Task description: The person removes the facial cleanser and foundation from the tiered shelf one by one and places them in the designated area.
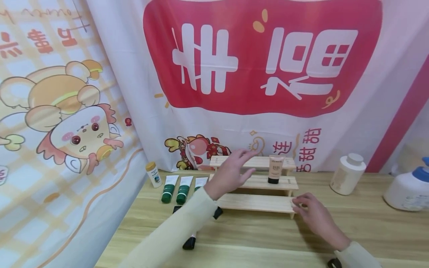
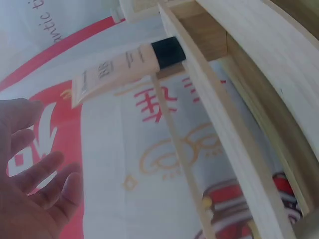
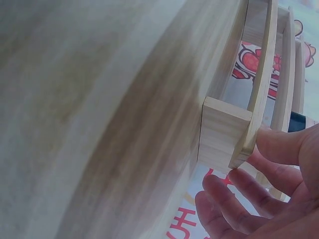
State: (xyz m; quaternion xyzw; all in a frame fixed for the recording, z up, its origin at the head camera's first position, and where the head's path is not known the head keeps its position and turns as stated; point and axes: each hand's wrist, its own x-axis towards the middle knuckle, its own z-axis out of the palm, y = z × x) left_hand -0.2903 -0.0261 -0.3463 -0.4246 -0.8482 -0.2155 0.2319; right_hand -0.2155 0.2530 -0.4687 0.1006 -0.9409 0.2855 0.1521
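A beige BB cream tube (image 1: 275,168) stands cap-down on the middle step of a three-tier wooden display rack (image 1: 258,203). To its left, my left hand (image 1: 232,173) hovers over the rack with fingers spread, holding nothing. In the left wrist view, a gap separates that hand (image 2: 37,174) from the BB cream tube (image 2: 117,72). My right hand (image 1: 315,216) holds the right end of the lowest step. The right wrist view shows its thumb (image 3: 279,144) on the board's upper face and fingertips curled at the lower edge.
Left of the rack are green-and-white tubes (image 1: 169,189) and a yellow-capped bottle (image 1: 154,175). Black-capped items (image 1: 189,243) lie partly hidden beneath my left forearm. A white bottle (image 1: 348,174) and a blue-topped pump bottle (image 1: 409,190) stand to the right. A printed curtain (image 1: 254,123) hangs behind.
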